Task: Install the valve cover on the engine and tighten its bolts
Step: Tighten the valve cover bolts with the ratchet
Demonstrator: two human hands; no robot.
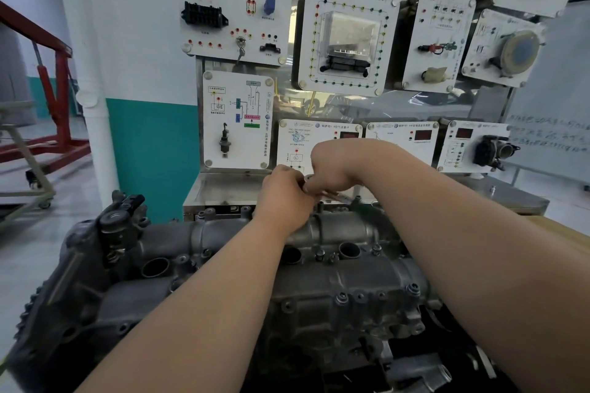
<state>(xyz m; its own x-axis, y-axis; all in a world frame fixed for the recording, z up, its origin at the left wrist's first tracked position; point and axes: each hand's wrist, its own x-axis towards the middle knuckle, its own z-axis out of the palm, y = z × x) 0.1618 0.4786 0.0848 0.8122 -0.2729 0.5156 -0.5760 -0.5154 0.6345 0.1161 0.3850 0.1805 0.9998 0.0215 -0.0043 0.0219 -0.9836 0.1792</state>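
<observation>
The grey cast valve cover (pixel 223 233) lies on top of the engine (pixel 319 313), with round plug wells and several bolts showing along its near and middle rows. Both my arms reach over it to its far edge. My left hand (pixel 284 193) has its fingers curled around the head of a metal wrench (pixel 332 194) above a far-edge bolt. My right hand (pixel 332 166) bends down at the wrist and grips the same tool from above. The bolt under the tool is hidden by my fingers.
A wall of white training panels (pixel 348 38) with sensors and connectors stands right behind the engine. A steel shelf (pixel 223 188) runs under the panels. A red engine hoist (pixel 54 99) and a wheeled cart (pixel 32 179) stand on the floor at the left.
</observation>
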